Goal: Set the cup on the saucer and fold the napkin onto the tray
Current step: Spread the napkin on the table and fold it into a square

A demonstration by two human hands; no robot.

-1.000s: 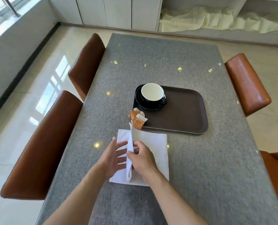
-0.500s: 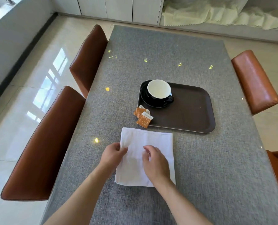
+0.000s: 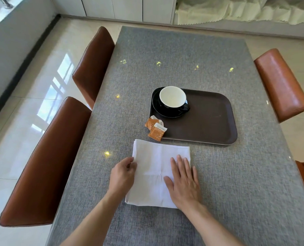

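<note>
A black cup with a white inside point(image 3: 173, 98) stands on a black saucer point(image 3: 161, 110) in the left far corner of the dark brown tray point(image 3: 209, 121). A white napkin point(image 3: 154, 167) lies flat on the grey table just in front of the tray, with crease lines across it. My left hand point(image 3: 123, 173) pinches the napkin's left edge with curled fingers. My right hand point(image 3: 184, 183) lies flat, fingers spread, on the napkin's right half and presses it down.
Two orange sachets point(image 3: 155, 127) lie at the tray's near left corner, between tray and napkin. Brown leather chairs stand on the left point(image 3: 46, 162), point(image 3: 92, 68) and on the right point(image 3: 280, 84) of the grey table point(image 3: 165, 55).
A second ago both hands held a raised fold of the napkin upright. Now the napkin lies flat; my right hand has opened flat on it and my left holds its left edge.
</note>
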